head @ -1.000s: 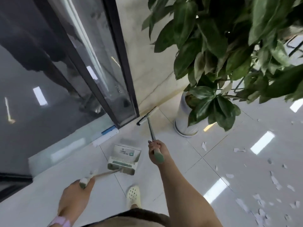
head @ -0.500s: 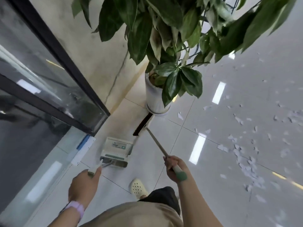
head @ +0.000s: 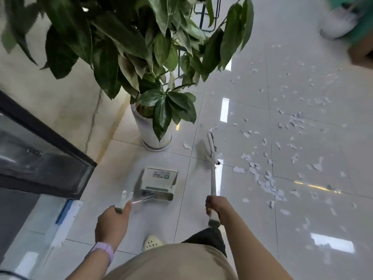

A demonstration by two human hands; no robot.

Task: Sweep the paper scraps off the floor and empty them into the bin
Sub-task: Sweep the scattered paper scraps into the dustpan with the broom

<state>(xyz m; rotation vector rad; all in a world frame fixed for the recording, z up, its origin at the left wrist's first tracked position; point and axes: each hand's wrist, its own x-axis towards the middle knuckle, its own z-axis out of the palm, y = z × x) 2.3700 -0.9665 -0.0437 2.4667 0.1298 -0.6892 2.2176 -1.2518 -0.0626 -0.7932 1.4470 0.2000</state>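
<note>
Scraps (head: 266, 182) all sit unswept on the floor (head: 302, 219) right of the right grip (head: 214, 207) clutching the broom (head: 212, 150), left grip (head: 113, 221) holds the empty dustpan (head: 158, 181) handle, no bin visible.

Lilac wristband (head: 104, 252), beige top (head: 171, 263), cream clog (head: 152, 241)

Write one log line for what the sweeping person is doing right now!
left hand grips dustpan handle | right hand grips broom | broom head beside paper scraps | scraps on floor | pan holds no scraps
</note>
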